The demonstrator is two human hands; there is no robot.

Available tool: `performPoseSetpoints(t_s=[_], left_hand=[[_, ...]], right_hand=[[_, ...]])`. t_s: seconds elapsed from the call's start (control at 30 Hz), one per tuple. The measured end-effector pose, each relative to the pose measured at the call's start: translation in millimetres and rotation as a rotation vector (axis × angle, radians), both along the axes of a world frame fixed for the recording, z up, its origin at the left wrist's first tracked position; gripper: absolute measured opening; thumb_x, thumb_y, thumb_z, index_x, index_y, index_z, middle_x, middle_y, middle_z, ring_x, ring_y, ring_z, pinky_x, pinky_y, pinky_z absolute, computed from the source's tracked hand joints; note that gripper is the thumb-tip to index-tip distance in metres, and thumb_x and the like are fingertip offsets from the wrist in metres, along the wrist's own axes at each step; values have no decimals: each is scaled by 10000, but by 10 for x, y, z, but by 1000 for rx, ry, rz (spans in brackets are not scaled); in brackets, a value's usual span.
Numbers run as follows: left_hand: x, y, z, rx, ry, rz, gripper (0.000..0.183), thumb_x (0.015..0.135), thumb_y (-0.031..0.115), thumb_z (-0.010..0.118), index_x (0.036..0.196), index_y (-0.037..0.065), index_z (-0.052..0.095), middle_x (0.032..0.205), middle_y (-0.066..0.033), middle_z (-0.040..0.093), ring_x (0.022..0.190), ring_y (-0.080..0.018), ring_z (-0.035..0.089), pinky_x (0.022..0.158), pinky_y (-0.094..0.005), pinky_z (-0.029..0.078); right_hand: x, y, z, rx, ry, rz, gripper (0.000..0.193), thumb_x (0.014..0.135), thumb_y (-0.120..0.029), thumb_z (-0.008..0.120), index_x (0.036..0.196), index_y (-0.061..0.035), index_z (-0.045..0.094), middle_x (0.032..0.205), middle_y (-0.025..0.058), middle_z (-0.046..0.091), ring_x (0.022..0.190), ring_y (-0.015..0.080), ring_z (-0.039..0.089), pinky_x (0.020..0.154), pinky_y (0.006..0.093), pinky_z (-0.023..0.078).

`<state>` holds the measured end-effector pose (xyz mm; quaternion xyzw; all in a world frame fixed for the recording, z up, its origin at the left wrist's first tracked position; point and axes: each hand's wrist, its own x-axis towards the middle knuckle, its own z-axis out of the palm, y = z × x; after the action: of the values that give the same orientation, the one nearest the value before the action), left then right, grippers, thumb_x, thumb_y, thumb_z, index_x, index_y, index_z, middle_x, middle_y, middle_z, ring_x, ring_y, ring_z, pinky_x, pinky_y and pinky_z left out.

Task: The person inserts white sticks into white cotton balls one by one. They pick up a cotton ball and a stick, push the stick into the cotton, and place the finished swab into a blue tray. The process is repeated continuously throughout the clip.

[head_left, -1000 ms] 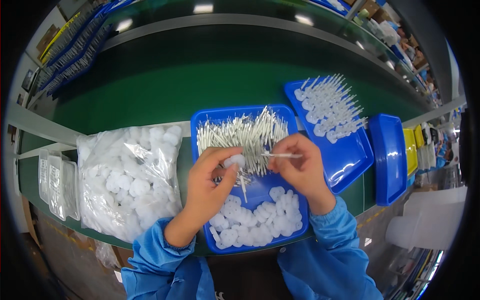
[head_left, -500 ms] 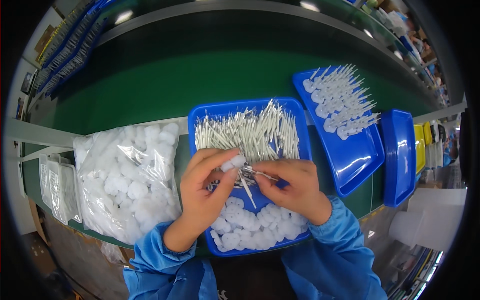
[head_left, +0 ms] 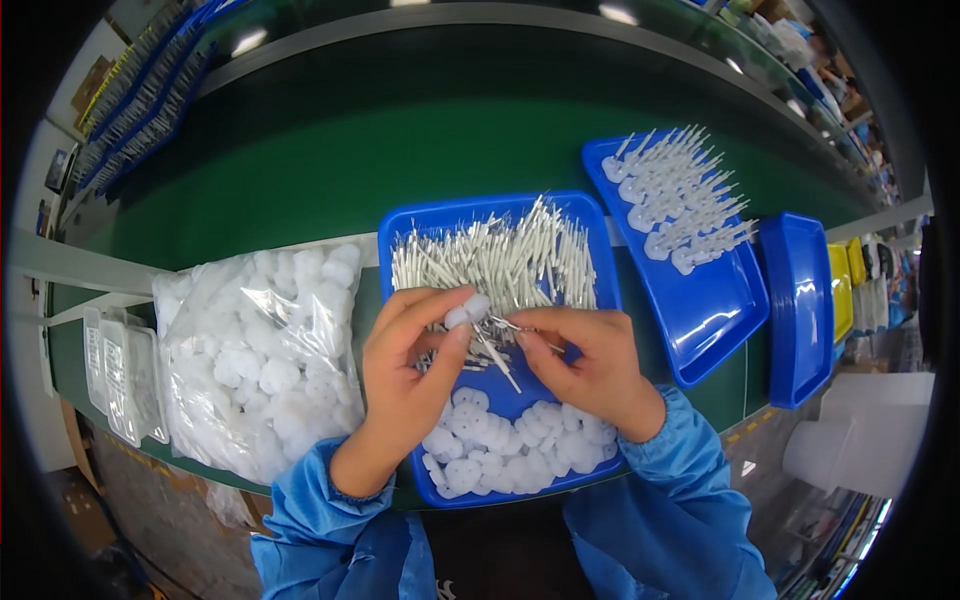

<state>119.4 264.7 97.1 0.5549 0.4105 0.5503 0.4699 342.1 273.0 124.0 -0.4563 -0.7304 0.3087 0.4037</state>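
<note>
My left hand (head_left: 415,345) is closed in a pinch on a small white scalloped plastic disc (head_left: 467,311), held over the middle of a blue tray (head_left: 397,213). Close beside it, my right hand (head_left: 585,360) pinches a thin white stick (head_left: 541,342) with a fine metallic tip, its end at the disc. Whether the tip is inside the disc is too small to tell. Below the fingertips another white stick (head_left: 502,362) slants down. Many such sticks (head_left: 480,250) fill the far half of the tray, and loose white discs (head_left: 520,450) cover the near half.
Left of the tray lies a clear plastic bag (head_left: 260,360) full of white discs, beside clear plastic boxes (head_left: 125,375). To the right, a second blue tray (head_left: 705,330) carries rows of discs with sticks standing in them (head_left: 680,200). Stacked blue trays (head_left: 797,310) stand farther right.
Both hands stay together over the tray, with the disc and stick still pinched. My right fingertips have shifted slightly up and right. The view has shifted a little.
</note>
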Motion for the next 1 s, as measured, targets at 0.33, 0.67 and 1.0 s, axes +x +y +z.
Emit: performPoseSetpoints(t_s=[0.33, 0.67, 1.0], left_hand=[[3, 30, 11, -21, 54, 22, 364, 1022, -96, 701, 1381, -41, 726, 1298, -117, 612, 1136, -172, 694, 898, -271, 649], [4, -1, 14, -11, 124, 37, 398, 970, -115, 758, 1357, -19, 757, 1265, -106, 616, 1105, -171, 695, 881, -263, 640], [14, 21, 69, 48, 254, -8, 429, 902, -112, 803, 1312, 15, 798, 1279, -152, 749, 1053, -212, 754, 865, -310, 632]], right_hand=[[-26, 23, 20, 77, -73, -65, 208, 894, -79, 882, 1099, -70, 844, 747, 89, 770, 574, 186, 723, 539, 310, 551], [-30, 28, -14, 182, -105, -53, 238, 872, -107, 908, 1098, -92, 834, 749, 63, 767, 546, 191, 696, 524, 313, 535], [-47, -9, -90, -82, 1, 7, 170, 910, -141, 906, 1034, -76, 810, 658, 49, 696, 540, 170, 694, 521, 296, 523]])
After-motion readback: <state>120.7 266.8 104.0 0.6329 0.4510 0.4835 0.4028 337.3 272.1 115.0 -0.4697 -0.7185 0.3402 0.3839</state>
